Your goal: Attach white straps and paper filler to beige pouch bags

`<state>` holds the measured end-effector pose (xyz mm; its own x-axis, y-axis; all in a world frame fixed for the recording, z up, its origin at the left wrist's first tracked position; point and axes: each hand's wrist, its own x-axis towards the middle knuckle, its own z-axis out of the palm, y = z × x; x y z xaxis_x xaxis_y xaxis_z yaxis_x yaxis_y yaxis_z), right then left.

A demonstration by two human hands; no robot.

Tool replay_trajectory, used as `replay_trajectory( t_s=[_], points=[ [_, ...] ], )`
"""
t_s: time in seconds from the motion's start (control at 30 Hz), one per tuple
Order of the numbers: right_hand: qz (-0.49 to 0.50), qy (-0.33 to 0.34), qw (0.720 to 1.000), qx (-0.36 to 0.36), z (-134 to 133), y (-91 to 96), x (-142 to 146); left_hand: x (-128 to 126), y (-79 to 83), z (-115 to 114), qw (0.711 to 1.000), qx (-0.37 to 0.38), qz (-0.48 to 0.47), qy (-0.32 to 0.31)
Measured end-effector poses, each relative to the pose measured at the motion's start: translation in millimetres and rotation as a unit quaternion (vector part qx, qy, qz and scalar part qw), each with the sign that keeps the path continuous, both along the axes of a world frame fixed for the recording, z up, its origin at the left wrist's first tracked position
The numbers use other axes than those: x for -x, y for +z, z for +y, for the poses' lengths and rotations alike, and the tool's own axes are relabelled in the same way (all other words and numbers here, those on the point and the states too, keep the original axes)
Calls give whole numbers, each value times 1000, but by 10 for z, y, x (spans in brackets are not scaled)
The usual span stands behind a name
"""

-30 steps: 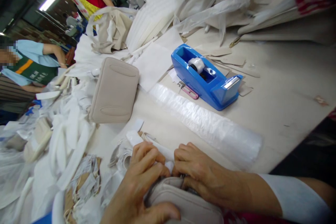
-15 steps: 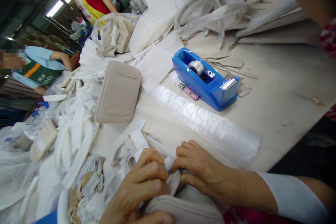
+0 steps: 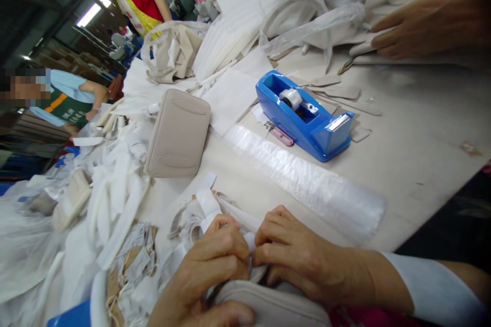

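left hand and right hand, both curled, clamp a partly hidden, piped beige case by the near edge of the table.

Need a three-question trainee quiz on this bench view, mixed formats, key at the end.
1. Multiple choice: what lies on the table between the blue tape dispenser and the right hand?
a) a mug
b) a clear plastic strip
c) a hammer
2. Short answer: what colour is the bag-like item that the left hand and right hand both hold?
3. True or false: the left hand holds the tape dispenser.

Key: 1 b; 2 beige; 3 false
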<state>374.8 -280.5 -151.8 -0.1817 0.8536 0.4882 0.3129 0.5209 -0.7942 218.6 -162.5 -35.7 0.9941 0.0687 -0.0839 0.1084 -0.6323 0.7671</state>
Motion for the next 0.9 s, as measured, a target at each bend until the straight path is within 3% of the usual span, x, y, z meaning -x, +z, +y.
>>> replay_trajectory(
  t_s=[0.27,0.6,0.9],
  points=[
    [-18,11,1000,22,38,-94,42,-14,-12,-11,1000,-4,0,-3],
    [-19,44,995,91,-21,84,-42,18,-26,-12,1000,15,4,8],
    [0,26,998,50,-9,13,-31,38,-45,-18,1000,-15,22,12]
  ],
)
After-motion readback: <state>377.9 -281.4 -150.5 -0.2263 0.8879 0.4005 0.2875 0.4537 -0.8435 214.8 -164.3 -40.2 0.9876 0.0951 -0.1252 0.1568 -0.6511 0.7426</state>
